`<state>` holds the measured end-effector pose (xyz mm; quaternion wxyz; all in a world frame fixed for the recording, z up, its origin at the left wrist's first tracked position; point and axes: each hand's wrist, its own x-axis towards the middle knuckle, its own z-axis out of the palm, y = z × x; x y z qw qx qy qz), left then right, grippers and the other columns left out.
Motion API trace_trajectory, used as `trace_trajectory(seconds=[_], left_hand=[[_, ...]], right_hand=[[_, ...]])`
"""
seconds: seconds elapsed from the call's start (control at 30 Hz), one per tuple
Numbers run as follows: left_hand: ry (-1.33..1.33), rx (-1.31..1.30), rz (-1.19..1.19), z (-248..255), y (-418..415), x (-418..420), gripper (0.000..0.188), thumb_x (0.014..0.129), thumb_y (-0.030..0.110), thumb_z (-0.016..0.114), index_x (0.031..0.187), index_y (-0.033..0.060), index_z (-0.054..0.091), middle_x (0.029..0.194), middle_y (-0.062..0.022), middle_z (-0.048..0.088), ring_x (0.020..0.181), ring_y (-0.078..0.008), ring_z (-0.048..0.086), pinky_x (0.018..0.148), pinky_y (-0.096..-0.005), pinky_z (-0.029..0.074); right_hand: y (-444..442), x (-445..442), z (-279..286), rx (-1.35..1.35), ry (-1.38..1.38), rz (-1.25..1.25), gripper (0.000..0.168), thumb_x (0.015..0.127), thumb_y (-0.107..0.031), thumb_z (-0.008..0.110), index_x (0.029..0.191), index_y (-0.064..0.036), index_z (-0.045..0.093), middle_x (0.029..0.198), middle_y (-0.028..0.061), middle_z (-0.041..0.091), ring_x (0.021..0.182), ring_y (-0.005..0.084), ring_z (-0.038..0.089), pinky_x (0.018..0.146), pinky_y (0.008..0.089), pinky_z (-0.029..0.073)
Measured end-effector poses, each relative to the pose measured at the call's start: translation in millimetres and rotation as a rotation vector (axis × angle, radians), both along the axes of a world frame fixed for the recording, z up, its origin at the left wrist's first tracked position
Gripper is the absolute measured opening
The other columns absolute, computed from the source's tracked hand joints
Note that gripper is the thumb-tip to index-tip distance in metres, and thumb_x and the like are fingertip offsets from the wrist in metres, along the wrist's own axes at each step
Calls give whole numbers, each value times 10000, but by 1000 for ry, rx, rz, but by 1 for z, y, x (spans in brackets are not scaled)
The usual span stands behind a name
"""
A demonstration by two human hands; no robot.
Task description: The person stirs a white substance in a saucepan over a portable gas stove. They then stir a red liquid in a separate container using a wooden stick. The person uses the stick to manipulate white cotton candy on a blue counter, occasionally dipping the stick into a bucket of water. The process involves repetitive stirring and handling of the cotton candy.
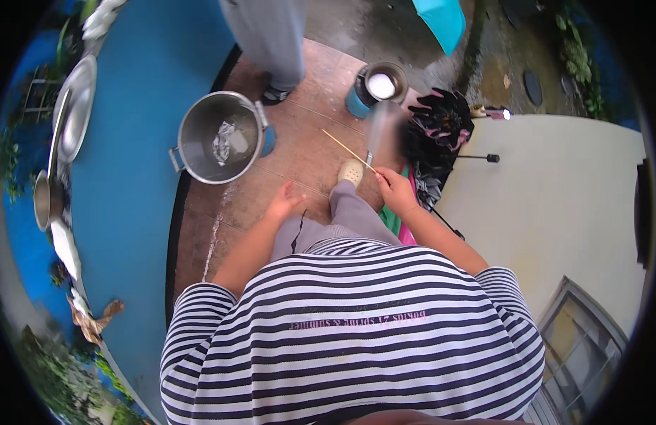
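My right hand (396, 190) grips the end of a thin wooden stick (341, 143), which points up and left across the tiled floor (301, 138). To the left, my left hand (286, 202) has its fingers apart and holds nothing. Beyond it stands a large metal pot (187, 135) with two side handles; crumpled silvery material (222, 143) and a pale piece lie in its bottom. Farther off, a smaller metal pot (401, 79) with something round and white (381, 86) in it is beside a blue container (357, 102). A blurred, pale, long object (380, 130) is near the stick.
Another person's legs (272, 37) are beyond the large pot. Folded black umbrellas (439, 122) lean by the pale wall (540, 186) at right. A turquoise umbrella (444, 21) shows at the top. A blue wall (121, 159), with metal vessels along its edge, borders the left.
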<state>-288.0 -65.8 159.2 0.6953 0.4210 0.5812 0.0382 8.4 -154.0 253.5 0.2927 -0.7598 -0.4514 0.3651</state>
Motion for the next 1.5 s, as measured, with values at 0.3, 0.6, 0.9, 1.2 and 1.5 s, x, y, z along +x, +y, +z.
trace_trajectory(seconds=[0.3, 0.6, 0.9, 1.2, 1.5], left_hand=[[107, 40, 113, 55, -20, -258, 696, 783, 349, 713, 1332, 7, 456, 1334, -162, 492, 1246, -252, 450, 1014, -368, 366], [79, 260, 884, 134, -80, -452, 538, 873, 338, 609, 1328, 82, 478, 1277, -88, 553, 1177, -206, 504, 1011, -376, 309], [-18, 75, 820, 106, -119, -417, 549, 871, 323, 622, 1334, 74, 463, 1277, -91, 555, 1149, -201, 525, 993, -351, 334], [6, 8, 423, 120, -53, -327, 497, 874, 291, 619, 1295, 59, 492, 1173, -48, 582, 1043, -151, 543, 938, -319, 376], [-54, 72, 258, 115, 5, -200, 484, 883, 284, 603, 1296, 58, 491, 1125, -31, 609, 985, -127, 561, 864, -294, 398]], right_hand=[[54, -168, 19, 77, -54, 369, 237, 907, -214, 534, 1065, -81, 649, 897, 173, 665, 794, 340, 641, 707, 412, 498], [96, -331, 55, 78, 28, 572, 229, 922, -240, 516, 1102, -127, 601, 826, 143, 664, 760, 314, 647, 671, 412, 493], [93, -353, 40, 75, 122, 583, 182, 921, -165, 466, 1060, -77, 546, 877, 176, 643, 823, 353, 626, 717, 439, 476], [53, -261, 4, 101, 87, 270, 198, 910, -125, 460, 1083, -67, 537, 844, 161, 633, 777, 318, 625, 689, 413, 482], [29, -146, 20, 22, -38, 191, 232, 913, -139, 467, 1125, -70, 532, 795, 147, 632, 722, 283, 633, 659, 392, 483]])
